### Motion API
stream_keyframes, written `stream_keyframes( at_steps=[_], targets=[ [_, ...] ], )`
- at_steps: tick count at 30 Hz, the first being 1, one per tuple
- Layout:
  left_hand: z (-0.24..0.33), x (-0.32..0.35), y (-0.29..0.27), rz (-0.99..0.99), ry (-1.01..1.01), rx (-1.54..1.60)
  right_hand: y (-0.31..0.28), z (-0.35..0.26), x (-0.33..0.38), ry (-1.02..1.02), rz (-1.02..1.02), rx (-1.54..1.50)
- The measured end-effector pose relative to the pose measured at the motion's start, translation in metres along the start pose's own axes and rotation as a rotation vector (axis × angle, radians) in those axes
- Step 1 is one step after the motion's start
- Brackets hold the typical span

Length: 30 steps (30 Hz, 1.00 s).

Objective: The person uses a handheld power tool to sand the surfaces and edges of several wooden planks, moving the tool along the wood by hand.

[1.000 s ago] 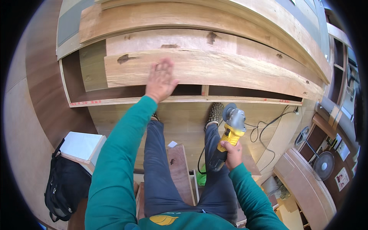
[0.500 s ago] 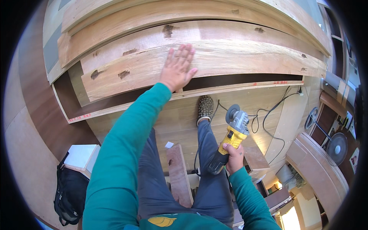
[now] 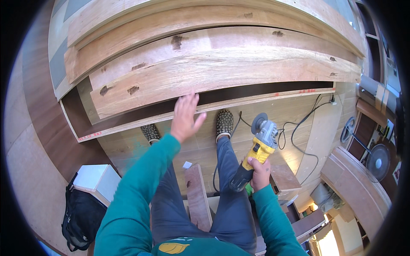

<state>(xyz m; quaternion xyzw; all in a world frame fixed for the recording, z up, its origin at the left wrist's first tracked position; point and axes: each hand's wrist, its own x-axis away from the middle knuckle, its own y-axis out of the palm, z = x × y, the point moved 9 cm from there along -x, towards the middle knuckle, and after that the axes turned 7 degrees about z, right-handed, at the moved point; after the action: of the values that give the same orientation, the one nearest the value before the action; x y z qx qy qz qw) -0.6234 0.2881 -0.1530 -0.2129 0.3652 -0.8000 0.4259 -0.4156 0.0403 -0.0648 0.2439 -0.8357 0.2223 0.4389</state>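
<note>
My left hand [image 3: 186, 116] hovers with fingers spread just below the front edge of a long rough wooden plank [image 3: 222, 70], touching nothing that I can see. My right hand [image 3: 259, 171] grips the body of a yellow and grey angle grinder [image 3: 258, 147], its disc end pointing up and away, held over my right knee. The plank lies on top of a stack of other boards [image 3: 179, 25] that spans the view. My two feet in patterned shoes [image 3: 224, 123] stand on the wooden floor under the plank's edge.
The grinder's black cord [image 3: 299, 128] runs across the floor toward the right. A narrow wooden offcut [image 3: 198, 198] lies between my legs. A white box [image 3: 97, 181] and a black bag [image 3: 81, 215] sit at lower left. A fan [image 3: 376, 160] stands at right.
My left hand has come off the plank's face and dropped below its edge. The view has shifted so the boards sit higher. My right hand still holds the grinder.
</note>
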Motion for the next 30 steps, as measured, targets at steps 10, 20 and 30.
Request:
stream_keyframes(
  at_steps=[10,20,30],
  targets=[
    [0.035,0.224,-0.022,-0.362,-0.523,0.432,0.093,-0.047,-0.010,-0.107,-0.122,0.099],
    [0.013,0.203,-0.072,-0.147,-0.706,0.663,0.164,-0.008,0.032,0.031,-0.370,0.101],
    [-0.002,0.251,-0.053,-0.277,-0.964,1.025,0.209,0.037,0.061,-0.075,-0.390,0.593]
  ],
)
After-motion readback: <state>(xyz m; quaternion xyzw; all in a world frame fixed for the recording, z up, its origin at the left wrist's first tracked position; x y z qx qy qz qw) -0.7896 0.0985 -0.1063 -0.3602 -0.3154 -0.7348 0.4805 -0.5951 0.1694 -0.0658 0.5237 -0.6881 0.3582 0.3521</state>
